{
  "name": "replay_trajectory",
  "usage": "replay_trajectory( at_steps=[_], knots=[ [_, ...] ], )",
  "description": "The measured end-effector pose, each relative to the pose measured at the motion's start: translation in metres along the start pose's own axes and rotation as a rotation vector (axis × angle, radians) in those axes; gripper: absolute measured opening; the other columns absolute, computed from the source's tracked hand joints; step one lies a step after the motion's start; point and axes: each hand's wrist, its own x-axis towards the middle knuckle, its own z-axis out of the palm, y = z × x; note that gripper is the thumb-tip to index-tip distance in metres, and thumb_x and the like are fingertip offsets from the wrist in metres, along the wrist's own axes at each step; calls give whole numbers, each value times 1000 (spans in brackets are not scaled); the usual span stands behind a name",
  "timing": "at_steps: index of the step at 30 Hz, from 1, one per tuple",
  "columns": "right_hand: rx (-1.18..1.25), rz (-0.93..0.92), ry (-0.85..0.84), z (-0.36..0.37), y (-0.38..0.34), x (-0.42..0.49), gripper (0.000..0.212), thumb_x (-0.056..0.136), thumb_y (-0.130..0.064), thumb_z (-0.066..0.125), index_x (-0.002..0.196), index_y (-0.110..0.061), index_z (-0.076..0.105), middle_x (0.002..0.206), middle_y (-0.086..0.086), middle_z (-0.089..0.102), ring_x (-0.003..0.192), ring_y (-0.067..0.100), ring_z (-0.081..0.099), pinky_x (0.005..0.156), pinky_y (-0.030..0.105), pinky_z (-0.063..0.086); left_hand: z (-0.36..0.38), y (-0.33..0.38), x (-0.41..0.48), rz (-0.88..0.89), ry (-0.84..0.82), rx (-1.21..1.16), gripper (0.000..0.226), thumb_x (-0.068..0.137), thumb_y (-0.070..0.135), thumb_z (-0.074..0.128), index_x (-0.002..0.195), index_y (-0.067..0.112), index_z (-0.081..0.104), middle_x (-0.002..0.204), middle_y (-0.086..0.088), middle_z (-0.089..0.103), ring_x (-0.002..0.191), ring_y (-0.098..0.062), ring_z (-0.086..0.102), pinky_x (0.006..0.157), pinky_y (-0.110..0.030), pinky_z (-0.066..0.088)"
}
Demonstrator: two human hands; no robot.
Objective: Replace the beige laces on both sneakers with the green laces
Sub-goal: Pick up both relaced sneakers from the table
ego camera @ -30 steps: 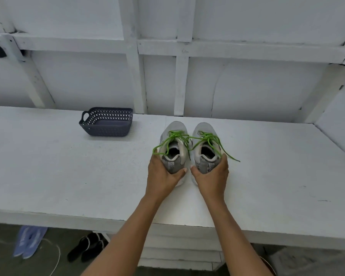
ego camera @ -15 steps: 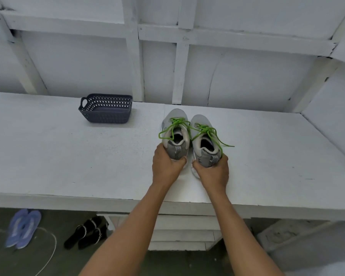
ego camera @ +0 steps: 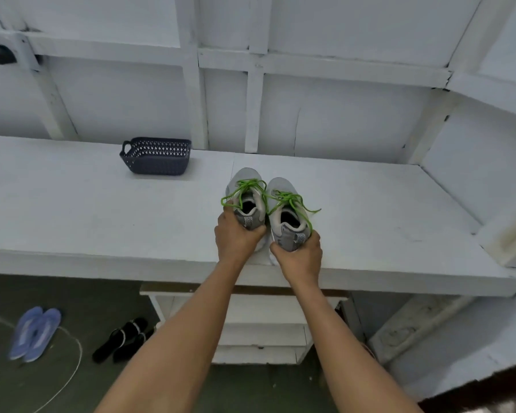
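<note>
Two grey sneakers stand side by side on the white table (ego camera: 102,222), toes pointing away from me. The left sneaker (ego camera: 246,193) and the right sneaker (ego camera: 285,210) both carry green laces (ego camera: 289,199) tied in loose bows, with ends trailing to the sides. My left hand (ego camera: 236,239) grips the heel of the left sneaker. Around the right sneaker's heel curls my right hand (ego camera: 300,254). No beige laces are in view.
A dark blue perforated basket (ego camera: 157,156) sits at the back left of the table near the white wall. On the floor below lie blue slippers (ego camera: 35,332), black sandals (ego camera: 122,338) and a thin white cord. A raised white ledge (ego camera: 507,234) borders the table's right end.
The view has drawn back and dropped, so the sneakers appear nearer the table's front edge. Both hands keep their hold on the heels.
</note>
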Motion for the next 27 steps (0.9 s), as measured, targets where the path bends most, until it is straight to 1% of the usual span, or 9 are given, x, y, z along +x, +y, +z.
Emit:
replay_trajectory(
  at_steps=[4,7,9,12,15,18,21,24,27],
  knots=[
    [-24,-31,-8,-20,2,-31,84,56,-45,79,125,-9,47,118,10,57,115,33,53,96,46,48,-19,-2,-55,5,44,-6,87,52,54,69,131,28,43,113,-2,60,105,-27,60,89,-46,52],
    [-91,-69,-40,-34,5,-52,101,59,-46,81,143,-15,33,123,12,55,120,34,47,104,44,39,-34,0,-90,15,72,7,87,51,54,68,130,24,46,111,-4,60,106,-27,59,88,-44,52],
    [-130,-70,-58,-42,4,-65,106,62,-44,82,149,-21,26,125,14,52,122,35,43,104,44,37,-44,1,-107,15,86,26,84,52,53,68,127,22,48,108,-5,60,103,-27,60,85,-40,52],
    [-152,-73,-53,-54,-8,-78,98,59,-46,81,143,-26,35,123,14,54,121,35,45,101,42,42,-61,9,-122,1,85,100,73,59,48,75,121,21,49,104,-5,59,99,-29,60,80,-35,49],
    [-162,-39,-88,-66,-30,-86,89,59,-44,82,135,-22,42,123,14,53,120,33,45,93,36,42,-82,26,-130,-19,82,193,73,61,57,72,121,24,46,107,-7,58,103,-31,58,80,-36,47],
    [-220,-18,-188,-84,-61,-93,81,61,-42,82,126,-15,43,120,12,53,114,31,52,83,34,47,-113,46,-137,-25,-1,323,80,61,66,68,124,23,44,113,-5,61,105,-30,59,78,-37,48],
    [-356,-40,-310,-107,-97,-97,81,61,-46,81,124,-11,43,114,6,57,106,28,58,77,35,49,-150,69,-144,-3,-70,436,78,63,67,70,123,19,50,111,-3,63,101,-27,59,72,-33,42],
    [-425,-30,-389,-127,-129,-106,71,53,-52,80,109,-14,58,102,2,64,93,22,62,70,32,49,-185,88,-153,4,-116,517,62,64,66,69,106,22,58,97,1,64,90,-22,58,66,-31,41],
    [-463,-23,-464,-140,-150,-120,47,63,-51,79,89,-16,62,91,2,64,85,20,61,66,31,45,-210,97,-159,-13,-174,577,53,63,67,69,91,23,60,88,3,62,86,-21,59,66,-30,42]
  ],
)
